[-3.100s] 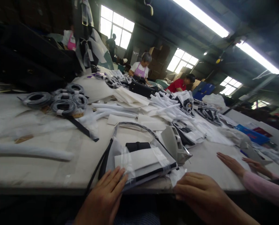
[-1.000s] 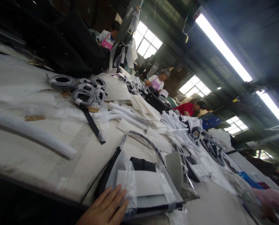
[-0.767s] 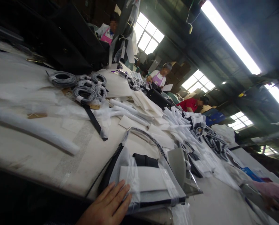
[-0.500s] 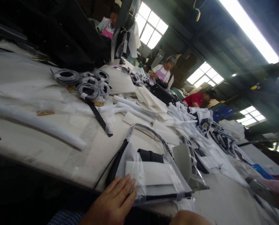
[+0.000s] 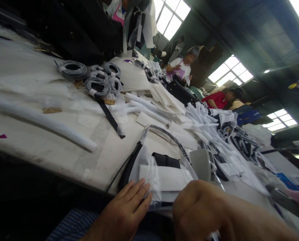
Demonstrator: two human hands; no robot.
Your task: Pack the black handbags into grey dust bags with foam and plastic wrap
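Note:
A black handbag (image 5: 167, 160) lies at the table's near edge, with a wrapped curved handle (image 5: 169, 134) and a white sheet (image 5: 169, 179) under clear film across its front. My left hand (image 5: 131, 207) rests flat on the bag's lower left part, fingers stretched out over the film. Bent above the bag's lower right corner is my right hand (image 5: 202, 211), its fingers curled down and mostly hidden, with a bit of something shiny just below them. Behind it stands a grey plastic object (image 5: 201, 164) resembling a tape dispenser, partly covered by this hand.
On the table (image 5: 64, 147) lie coiled wrapped straps (image 5: 98, 87), a long white padded roll (image 5: 41, 122), white sheets (image 5: 166, 97) and a heap of white wrapped strips (image 5: 202, 117). Black bags (image 5: 71, 30) stand at the back left. Co-workers (image 5: 182, 65) are farther off.
My right hand has come up from the bottom edge and now covers the bag's lower right corner. My left hand stays flat on the bag. The view has shifted slightly.

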